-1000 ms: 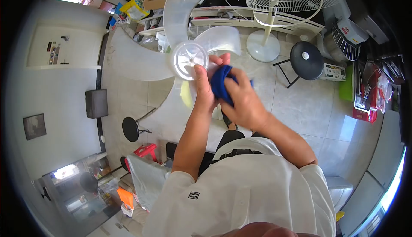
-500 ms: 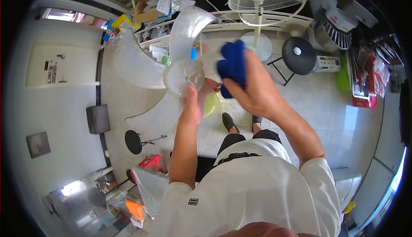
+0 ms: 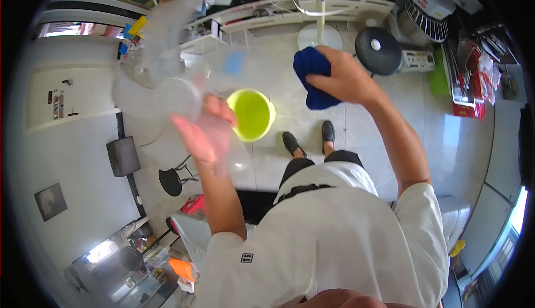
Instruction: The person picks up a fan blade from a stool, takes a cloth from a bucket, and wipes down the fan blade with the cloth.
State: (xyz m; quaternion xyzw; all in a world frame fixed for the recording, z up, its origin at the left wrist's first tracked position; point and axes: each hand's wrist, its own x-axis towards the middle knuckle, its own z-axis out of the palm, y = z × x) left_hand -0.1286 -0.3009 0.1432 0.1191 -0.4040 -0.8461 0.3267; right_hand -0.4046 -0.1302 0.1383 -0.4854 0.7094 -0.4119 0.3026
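Observation:
My left hand (image 3: 203, 135) grips a translucent plastic fan blade (image 3: 175, 99) near its round hub. The blade and this hand are smeared by motion, and its far edges are hard to make out. In my right hand (image 3: 350, 79) is a bunched dark blue cloth (image 3: 315, 88), held between thumb and fingers. That hand is well apart from the blade, out to the right. Below and between the hands, a yellow-green bucket (image 3: 270, 121) stands on the tiled floor; its inside shows green.
A white standing fan (image 3: 320, 15) with its wire guard rises at the back. Right of it are a round black stool (image 3: 379, 49) and a metal rack of items (image 3: 462, 79). A small black stool (image 3: 170, 182) stands left. A low white cabinet (image 3: 262, 21) runs along the back.
My left hand has swung the fan blade left, uncovering the bucket. The cloth in my right hand has moved slightly right, away from the blade.

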